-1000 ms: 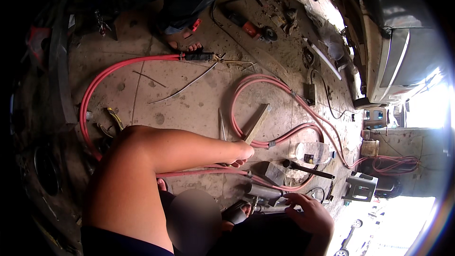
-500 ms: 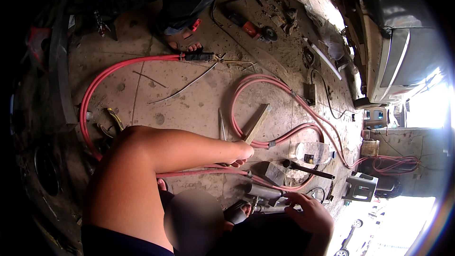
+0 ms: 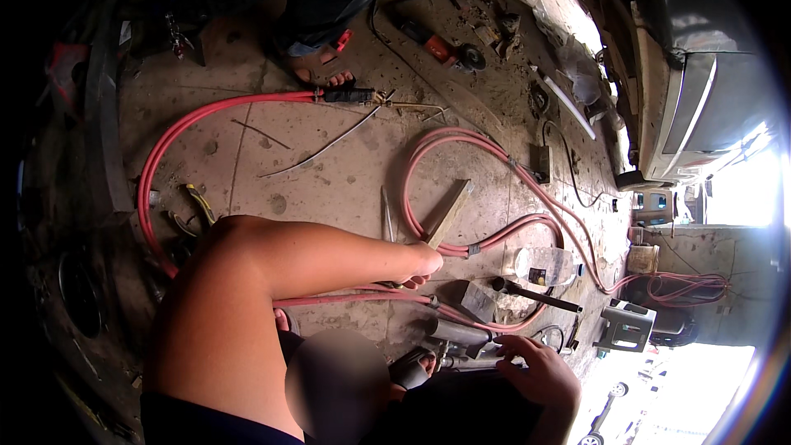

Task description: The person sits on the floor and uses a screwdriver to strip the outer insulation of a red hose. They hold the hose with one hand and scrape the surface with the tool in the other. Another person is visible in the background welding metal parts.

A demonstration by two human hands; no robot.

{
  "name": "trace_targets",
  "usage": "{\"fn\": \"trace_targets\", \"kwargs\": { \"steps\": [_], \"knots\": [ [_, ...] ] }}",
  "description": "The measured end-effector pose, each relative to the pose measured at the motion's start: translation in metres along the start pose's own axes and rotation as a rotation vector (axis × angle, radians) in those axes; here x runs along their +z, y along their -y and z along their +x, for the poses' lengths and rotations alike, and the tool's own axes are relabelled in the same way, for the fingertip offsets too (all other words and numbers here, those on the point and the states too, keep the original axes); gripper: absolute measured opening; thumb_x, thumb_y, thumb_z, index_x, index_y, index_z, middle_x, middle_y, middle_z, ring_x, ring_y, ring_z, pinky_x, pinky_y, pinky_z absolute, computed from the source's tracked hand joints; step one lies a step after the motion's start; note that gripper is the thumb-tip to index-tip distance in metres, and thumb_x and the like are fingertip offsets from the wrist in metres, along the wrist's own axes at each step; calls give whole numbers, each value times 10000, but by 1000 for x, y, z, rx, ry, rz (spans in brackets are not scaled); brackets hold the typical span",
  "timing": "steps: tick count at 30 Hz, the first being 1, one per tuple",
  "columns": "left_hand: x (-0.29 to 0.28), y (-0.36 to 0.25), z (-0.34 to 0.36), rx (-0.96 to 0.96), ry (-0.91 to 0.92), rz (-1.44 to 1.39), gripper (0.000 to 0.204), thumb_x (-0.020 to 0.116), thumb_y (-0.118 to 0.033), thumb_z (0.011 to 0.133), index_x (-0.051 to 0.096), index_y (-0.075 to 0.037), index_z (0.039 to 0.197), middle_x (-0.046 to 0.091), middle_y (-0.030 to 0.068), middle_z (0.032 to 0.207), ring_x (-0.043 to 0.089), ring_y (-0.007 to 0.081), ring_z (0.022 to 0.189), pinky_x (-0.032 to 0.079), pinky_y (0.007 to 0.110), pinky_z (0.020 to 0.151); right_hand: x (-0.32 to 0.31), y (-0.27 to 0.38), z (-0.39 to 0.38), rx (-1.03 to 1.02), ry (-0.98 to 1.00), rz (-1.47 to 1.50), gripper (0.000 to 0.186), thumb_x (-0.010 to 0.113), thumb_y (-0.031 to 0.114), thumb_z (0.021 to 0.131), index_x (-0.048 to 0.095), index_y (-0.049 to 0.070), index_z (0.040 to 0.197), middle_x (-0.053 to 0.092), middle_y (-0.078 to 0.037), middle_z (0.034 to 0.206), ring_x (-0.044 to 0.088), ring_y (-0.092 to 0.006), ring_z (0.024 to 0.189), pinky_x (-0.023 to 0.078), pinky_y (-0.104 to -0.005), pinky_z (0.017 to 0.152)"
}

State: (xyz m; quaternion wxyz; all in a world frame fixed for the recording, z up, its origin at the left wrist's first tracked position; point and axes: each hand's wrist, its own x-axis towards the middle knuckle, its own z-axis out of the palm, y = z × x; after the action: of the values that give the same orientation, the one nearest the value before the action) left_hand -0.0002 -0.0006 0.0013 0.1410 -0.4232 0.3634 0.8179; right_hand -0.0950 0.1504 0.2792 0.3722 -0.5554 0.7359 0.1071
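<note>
My left arm is bent at the elbow and reaches across to the middle. My left hand (image 3: 422, 269) is closed at the lower end of a narrow flat bar (image 3: 451, 213), which slants up and to the right; the fingers are partly hidden. Beside it lies a thin pointed rod (image 3: 388, 213). Low on the right, my right hand (image 3: 542, 372) hangs loosely with its fingers slightly bent and apart, holding nothing I can see. It is next to a grey metal cylinder (image 3: 457, 332). Pink twin hoses (image 3: 414, 166) loop over the floor around the bar.
A torch-like tool (image 3: 350, 96) ends the red hose. Beyond it are another person's sandalled foot (image 3: 334, 74) and an angle grinder (image 3: 437, 48). A clear plastic bottle (image 3: 544, 266), dark pipe (image 3: 535, 294) and grey stool (image 3: 630, 325) stand or lie to the right. Pliers-like yellow handles (image 3: 199, 202) lie left.
</note>
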Motion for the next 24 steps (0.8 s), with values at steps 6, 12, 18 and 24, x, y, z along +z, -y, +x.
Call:
{"fn": "trace_targets", "kwargs": {
  "steps": [6,12,18,24],
  "knots": [
    [-1,-1,-4,-9,1,-3,154,576,-233,852,546,-85,824,522,37,753,505,164,576,460,342,508,0,0,0,-18,-3,0,391,677,258,879,580,124,1233,681,-119,959,686,-281,871,540,-378,729],
    [0,-1,0,-3,7,5,145,572,-228,853,546,-85,844,521,40,757,503,164,572,457,341,499,-1,-1,0,-40,-8,11,387,677,254,881,580,118,1230,679,-121,962,686,-280,877,541,-376,732],
    [-1,1,4,-4,14,-22,134,564,-222,853,545,-90,853,516,38,750,495,156,554,454,334,489,-2,1,1,-38,-1,-3,390,682,256,878,581,114,1227,677,-126,963,685,-275,884,542,-375,736],
    [-1,4,10,-5,38,-16,118,561,-224,852,542,-112,818,510,26,719,484,140,532,451,325,484,-3,1,-1,-19,12,16,405,687,270,874,581,109,1230,673,-137,981,683,-274,897,542,-373,751]
  ]
}}
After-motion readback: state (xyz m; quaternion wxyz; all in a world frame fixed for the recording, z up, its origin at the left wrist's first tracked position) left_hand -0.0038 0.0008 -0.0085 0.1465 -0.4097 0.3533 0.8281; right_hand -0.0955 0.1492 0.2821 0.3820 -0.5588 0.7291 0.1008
